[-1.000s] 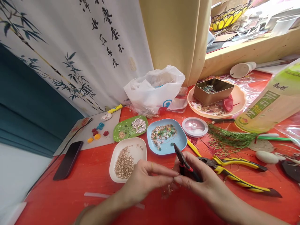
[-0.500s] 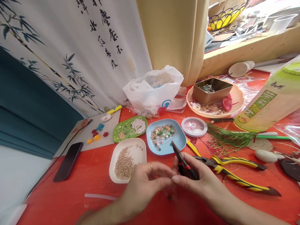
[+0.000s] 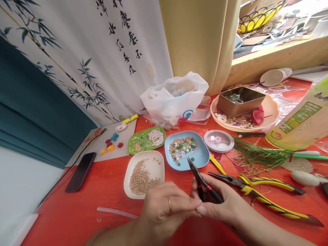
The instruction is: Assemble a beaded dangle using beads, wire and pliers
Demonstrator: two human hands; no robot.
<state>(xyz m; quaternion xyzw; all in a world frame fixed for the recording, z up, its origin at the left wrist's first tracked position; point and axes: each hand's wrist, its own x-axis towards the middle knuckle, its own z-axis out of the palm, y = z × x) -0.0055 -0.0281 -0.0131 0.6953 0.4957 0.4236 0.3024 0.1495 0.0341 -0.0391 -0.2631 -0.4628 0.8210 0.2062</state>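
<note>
Black pliers (image 3: 197, 173) lie clasped in the right hand (image 3: 217, 194) at the near side of the red table (image 3: 110, 184), tips pointing far toward the blue tray (image 3: 204, 153); from where I stand, the left hand (image 3: 164, 203) presses its fingertips together at the right thumb, what they pinch I cannot tell, and the cream tray (image 3: 159, 172) sits just beyond

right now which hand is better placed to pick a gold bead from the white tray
Probably the left hand: it appears nearer the white tray and its gold beads, while the right hand holds the black-handled pliers.
</note>
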